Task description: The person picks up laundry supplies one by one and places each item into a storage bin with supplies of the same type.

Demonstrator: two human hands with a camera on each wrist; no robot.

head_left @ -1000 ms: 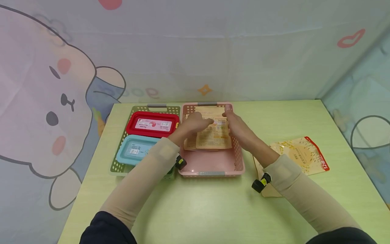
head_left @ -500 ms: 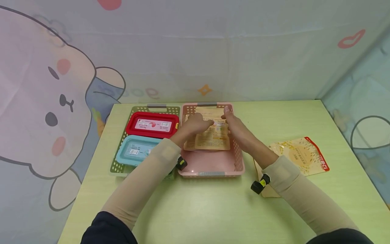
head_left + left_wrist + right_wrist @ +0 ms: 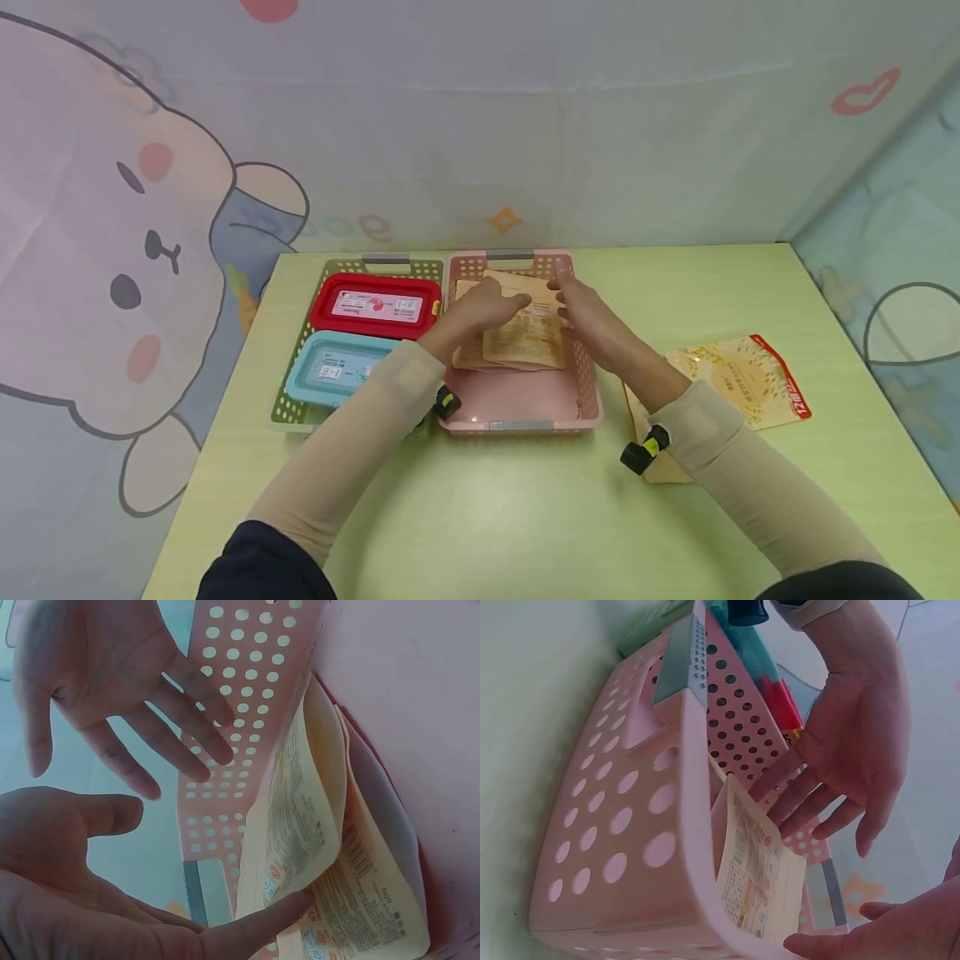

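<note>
Two cream printed pouches point(image 3: 522, 343) lie overlapping in the back part of a pink perforated basket point(image 3: 517, 405). Over the left side of the pouches is my left hand point(image 3: 477, 307), its thumb pointing right and its fingers fairly straight. In the left wrist view a finger of this hand point(image 3: 150, 915) meets the edge of the upper pouch point(image 3: 304, 802). My right hand point(image 3: 592, 324) is at the basket's right rim beside the pouches, with fingers extended and nothing gripped. The right wrist view shows its fingertips point(image 3: 810, 943) near the rim.
Left of the pink basket stands a green basket point(image 3: 285, 410) holding a red-lidded box point(image 3: 375, 307) and a blue-lidded box point(image 3: 330, 367). A yellow pouch with a red edge point(image 3: 742, 379) lies on the table to the right, partly under my right forearm. A printed cloth hangs behind.
The pouches in the pink basket have shifted slightly, and the rear one's top edge now sits lower and tilted. Both hands have stayed almost in place.
</note>
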